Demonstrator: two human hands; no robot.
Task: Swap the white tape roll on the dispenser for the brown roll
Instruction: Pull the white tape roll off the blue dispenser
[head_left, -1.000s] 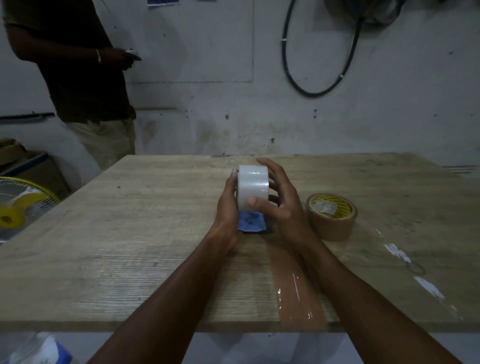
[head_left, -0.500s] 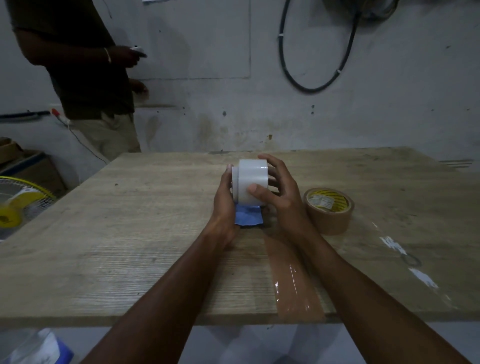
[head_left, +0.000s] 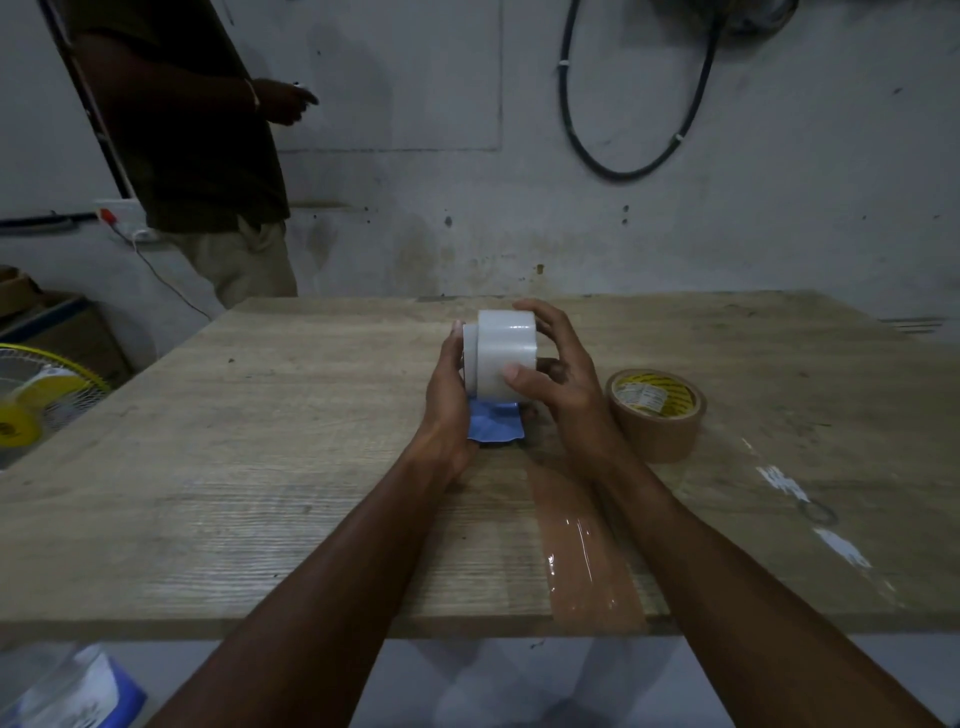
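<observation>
Holding: both hands on the white tape roll (head_left: 506, 356), which sits upright on the blue dispenser (head_left: 496, 428) at mid-table.
Right hand (head_left: 558, 382): curled round the roll's right face and rim, thumb pressed on the near tread, fingers over the top; a closed grasp on the roll.
Left hand (head_left: 447, 395): flat against the left side, thumb up beside a paler cylinder, seemingly the hub, that juts out left of the roll; bracing the dispenser, though how far the fingers wrap cannot be told.
Brown roll (head_left: 655, 413): lying flat on the wooden table (head_left: 260, 467), just right of the right wrist, untouched.
Risk, jam: roll may bind on the hub if pulled askew.
Risk, slip: dispenser is light; a hard tug could drag or tip it unless the left hand holds firm.
Risk, knock: right elbow or wrist could bump the brown roll.
Risk, cutter: blade is hidden; fingers near it could be nicked.
Other: shiny tape strip (head_left: 587, 551) stuck to the table below the right forearm.
</observation>
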